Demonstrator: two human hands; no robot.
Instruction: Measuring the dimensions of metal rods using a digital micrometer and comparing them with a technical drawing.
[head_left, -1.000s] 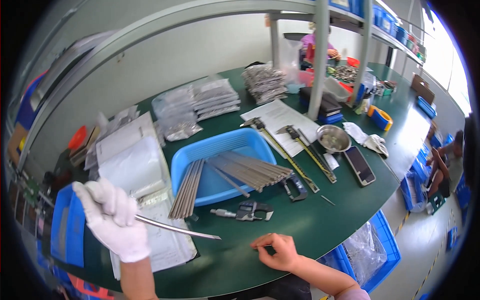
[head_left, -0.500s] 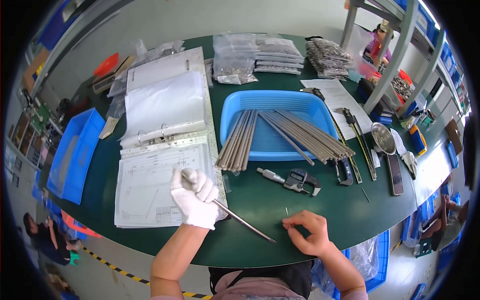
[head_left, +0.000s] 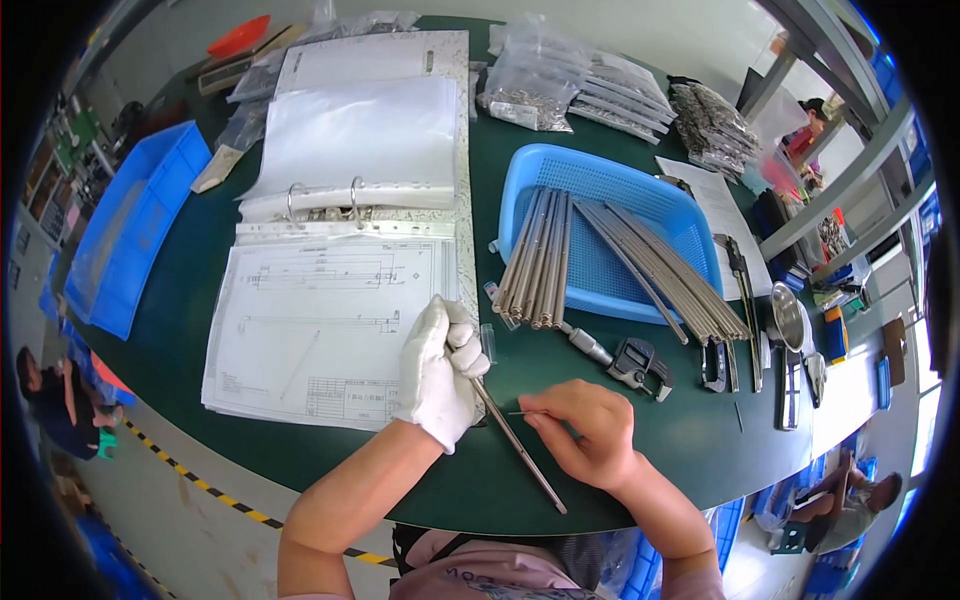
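My left hand (head_left: 440, 375), in a white glove, is closed round a metal rod (head_left: 522, 450) that slants down to the right toward the table's front edge. Bare, my right hand (head_left: 585, 430) pinches a thin pin (head_left: 515, 413) between thumb and fingertips, its tip pointing at the rod. Beyond the hands lies a digital micrometer (head_left: 625, 362). Two bundles of similar rods, a left bundle (head_left: 537, 260) and a right bundle (head_left: 670, 270), rest across the front rim of a blue basket (head_left: 615, 165).
An open ring binder (head_left: 330, 330) with technical drawings covers the left side. Calipers (head_left: 740, 270), a metal bowl (head_left: 788, 315) and a phone (head_left: 790, 390) lie at the right. Bags of small parts (head_left: 535, 85) stand at the back; a blue bin (head_left: 140, 230) is far left.
The view has turned, so the table things appear shifted. My left hand has come nearer to my right, and the pin, upright before, now lies nearly level, pointing at the rod.
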